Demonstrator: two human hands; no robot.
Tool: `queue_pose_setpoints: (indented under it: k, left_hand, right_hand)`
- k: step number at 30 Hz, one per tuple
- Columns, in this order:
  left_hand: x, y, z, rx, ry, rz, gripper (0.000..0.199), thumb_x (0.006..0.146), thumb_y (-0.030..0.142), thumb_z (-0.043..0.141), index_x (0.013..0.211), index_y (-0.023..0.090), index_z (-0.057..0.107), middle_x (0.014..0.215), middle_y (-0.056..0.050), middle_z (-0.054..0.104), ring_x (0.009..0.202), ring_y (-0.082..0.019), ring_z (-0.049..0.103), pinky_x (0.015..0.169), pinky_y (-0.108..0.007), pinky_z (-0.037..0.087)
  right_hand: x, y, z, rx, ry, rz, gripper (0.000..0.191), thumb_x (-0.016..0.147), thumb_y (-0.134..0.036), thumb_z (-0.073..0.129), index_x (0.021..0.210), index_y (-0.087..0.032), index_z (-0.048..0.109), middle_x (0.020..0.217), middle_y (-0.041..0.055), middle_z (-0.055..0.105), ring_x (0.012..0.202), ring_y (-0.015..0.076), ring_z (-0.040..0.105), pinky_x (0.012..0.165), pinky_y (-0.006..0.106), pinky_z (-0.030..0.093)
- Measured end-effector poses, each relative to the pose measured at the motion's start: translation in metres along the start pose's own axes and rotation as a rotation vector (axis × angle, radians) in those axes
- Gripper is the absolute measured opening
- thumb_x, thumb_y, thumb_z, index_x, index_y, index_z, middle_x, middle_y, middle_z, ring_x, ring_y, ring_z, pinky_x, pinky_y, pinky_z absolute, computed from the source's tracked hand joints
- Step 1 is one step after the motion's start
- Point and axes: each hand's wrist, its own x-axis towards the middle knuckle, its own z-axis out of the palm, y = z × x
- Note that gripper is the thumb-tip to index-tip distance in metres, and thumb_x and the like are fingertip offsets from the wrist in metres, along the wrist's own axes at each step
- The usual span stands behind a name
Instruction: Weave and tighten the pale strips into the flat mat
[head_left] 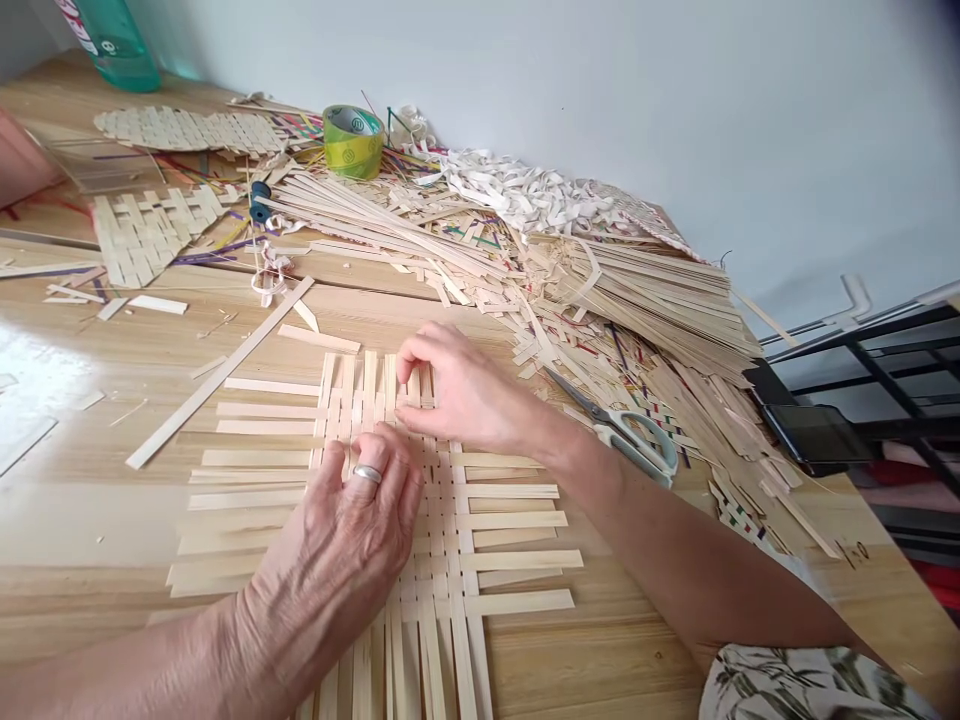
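A half-woven mat of pale flat wooden strips (442, 560) lies on the table before me, with loose strip ends sticking out on every side. My left hand (337, 540), a ring on one finger, presses on the weave with bent fingers, its fingertips close together. At the far edge of the mat my right hand (465, 385) curls its thumb and forefinger around the upright strip ends, where it appears to hold a strip. The exact grip is partly hidden. A long loose strip (221, 370) lies to the left of the mat.
Scissors (637, 440) lie right of my right forearm. Behind are a roll of yellow tape (352, 142), a bundle of strips (660, 300), curly white shavings (517, 190) and woven pieces (154, 235). A phone (814, 435) rests at the right edge, a green bottle (120, 45) far left.
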Motion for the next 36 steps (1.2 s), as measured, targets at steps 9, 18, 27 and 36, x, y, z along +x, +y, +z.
queue_pose_setpoints:
  k: [9,18,27,36]
  left_hand:
    - [-0.001,-0.002,0.006,0.008,0.05,0.015,0.047,0.084,0.011,0.044,0.127,0.002,0.059,0.119,-0.023,0.061,0.114,-0.035,0.055,0.095,-0.047,0.053]
    - [0.004,-0.001,-0.012,0.031,-0.08,-0.003,0.047,0.086,0.013,0.046,0.131,0.005,0.058,0.122,-0.021,0.061,0.114,-0.033,0.056,0.098,-0.046,0.052]
    - [0.005,0.001,-0.009,0.002,-0.09,-0.012,0.045,0.086,0.013,0.047,0.128,0.006,0.061,0.119,-0.02,0.062,0.111,-0.033,0.057,0.096,-0.048,0.052]
    - [0.004,0.001,-0.008,-0.031,-0.072,-0.018,0.044,0.085,0.012,0.046,0.127,0.006,0.06,0.119,-0.021,0.063,0.113,-0.033,0.057,0.096,-0.048,0.052]
  right_hand:
    - [-0.004,-0.009,0.014,-0.022,-0.009,0.118,0.025,0.07,-0.015,0.065,0.083,-0.022,0.044,0.097,0.0035,0.049,0.099,0.0225,0.044,0.09,0.035,0.039]
    - [-0.006,-0.008,0.018,-0.067,0.018,0.073,0.02,0.073,-0.018,0.058,0.084,-0.022,0.042,0.098,0.0048,0.051,0.098,0.0238,0.044,0.09,0.039,0.038]
    - [-0.005,-0.01,0.021,-0.058,0.036,0.128,0.02,0.072,-0.016,0.058,0.082,-0.022,0.042,0.099,0.0049,0.052,0.099,0.0241,0.045,0.09,0.039,0.037]
    - [-0.007,-0.012,0.024,-0.071,0.046,0.142,0.018,0.073,-0.017,0.056,0.083,-0.022,0.043,0.097,0.0041,0.052,0.096,0.0239,0.045,0.088,0.04,0.036]
